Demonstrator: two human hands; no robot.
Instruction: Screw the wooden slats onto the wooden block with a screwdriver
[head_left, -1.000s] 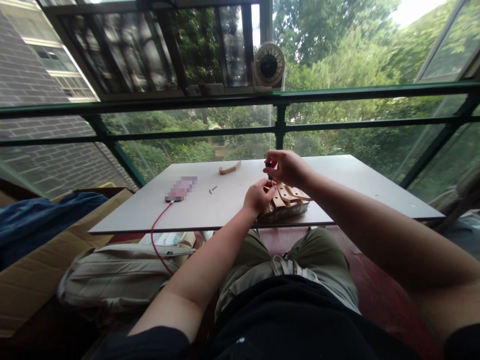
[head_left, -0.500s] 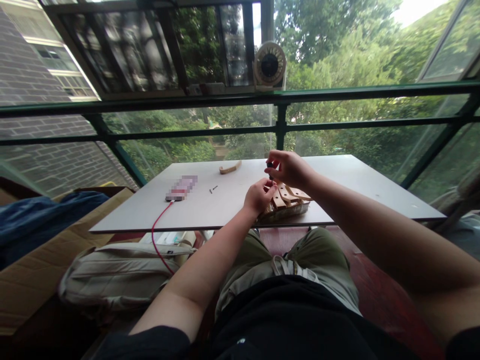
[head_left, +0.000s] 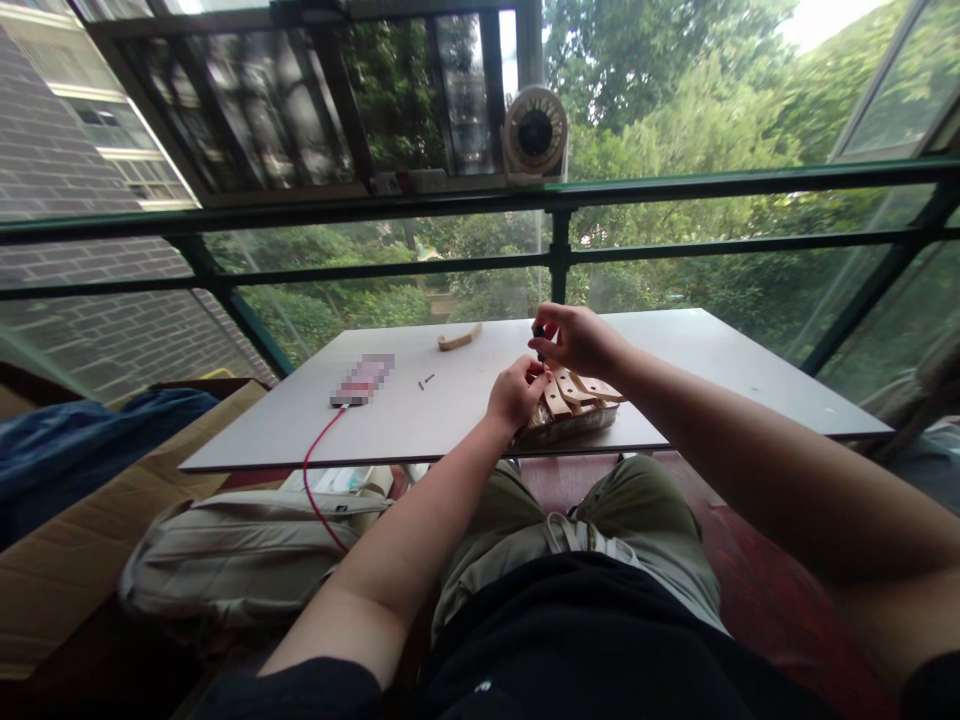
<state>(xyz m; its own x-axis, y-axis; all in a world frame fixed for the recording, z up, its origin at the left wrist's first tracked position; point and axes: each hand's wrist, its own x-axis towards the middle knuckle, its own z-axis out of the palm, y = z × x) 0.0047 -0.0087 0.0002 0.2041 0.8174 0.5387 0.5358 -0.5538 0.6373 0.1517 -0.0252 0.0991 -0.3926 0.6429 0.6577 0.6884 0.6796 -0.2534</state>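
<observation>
A bundle of light wooden slats point(head_left: 577, 395) lies near the front edge of the grey table point(head_left: 712, 360). My left hand point(head_left: 516, 393) is closed on the left end of the wooden pieces. My right hand point(head_left: 576, 338) hovers just above it, fingers pinched round a small dark-handled screwdriver point(head_left: 539, 340) that stands upright with its tip down at the wood. The tip itself is hidden between my hands.
A curved wooden piece point(head_left: 460, 338) lies at the table's far edge. Two small screws point(head_left: 426, 380) rest left of my hands, and a phone point(head_left: 363, 379) with a red cable point(head_left: 319, 470) lies further left. A beige backpack point(head_left: 247, 550) sits on the floor, beside a cardboard box point(head_left: 60, 560).
Both hands stay at the wooden pieces with only slight shifts; the view has tilted a little.
</observation>
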